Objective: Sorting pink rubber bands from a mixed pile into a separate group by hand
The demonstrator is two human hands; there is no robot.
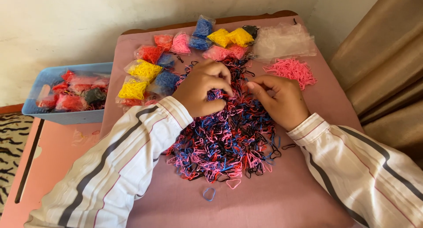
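Hands first, from my head camera: my left hand (203,89) is curled, fingertips pinched into the mixed pile of small rubber bands (224,140); my right hand (280,100) is half closed, resting on the same pile on the mauve cloth (308,184). One pink heap (291,70), one clear bag (284,40), one blue basket (66,93), four yellow packets I can count.

One head-worn camera looks steeply down and forward from above the counter (308,184). It sits close, facing the wall (88,20) behind.
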